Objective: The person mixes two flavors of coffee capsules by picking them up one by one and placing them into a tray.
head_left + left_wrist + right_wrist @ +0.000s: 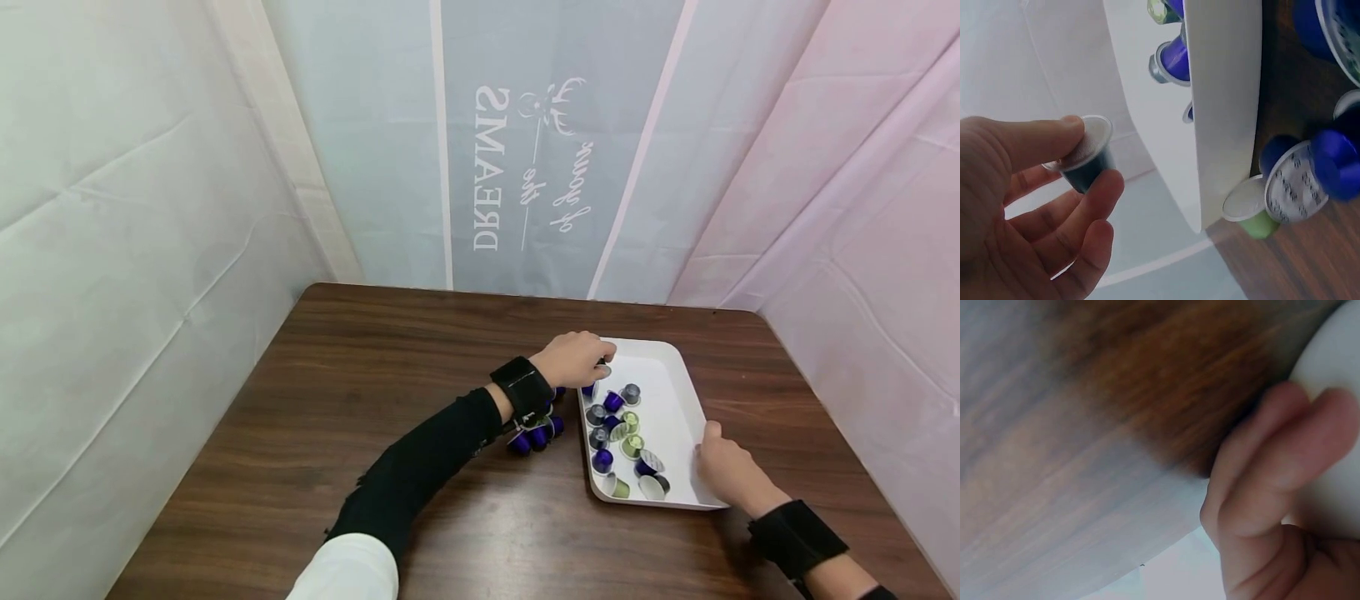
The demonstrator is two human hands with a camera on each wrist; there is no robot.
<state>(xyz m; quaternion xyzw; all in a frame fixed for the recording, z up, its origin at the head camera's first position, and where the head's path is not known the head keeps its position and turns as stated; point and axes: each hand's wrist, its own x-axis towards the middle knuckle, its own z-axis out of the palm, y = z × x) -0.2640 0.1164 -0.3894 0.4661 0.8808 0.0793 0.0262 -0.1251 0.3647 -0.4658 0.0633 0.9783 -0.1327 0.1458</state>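
My left hand (573, 358) is over the far left corner of a white tray (678, 400). Between its thumb and fingers it pinches a dark coffee capsule (1089, 150) with a pale lid. Inside the tray, mostly along its left side, lie several blue, grey and green capsules, among them a blue one (602, 461) and a green one (633, 446). At the tray's right edge, close to the near corner, my right hand (731, 471) grips the rim. The right wrist view shows its bent fingers (1272, 462) against the white wall.
Left of the tray, a cluster of mostly blue capsules (538, 437) lies on the brown wooden table (360, 375), partly hidden by my left wrist. A green capsule (1260, 225) stands by the tray's outer wall. Pale curtains (360, 150) hang around the table's back and sides.
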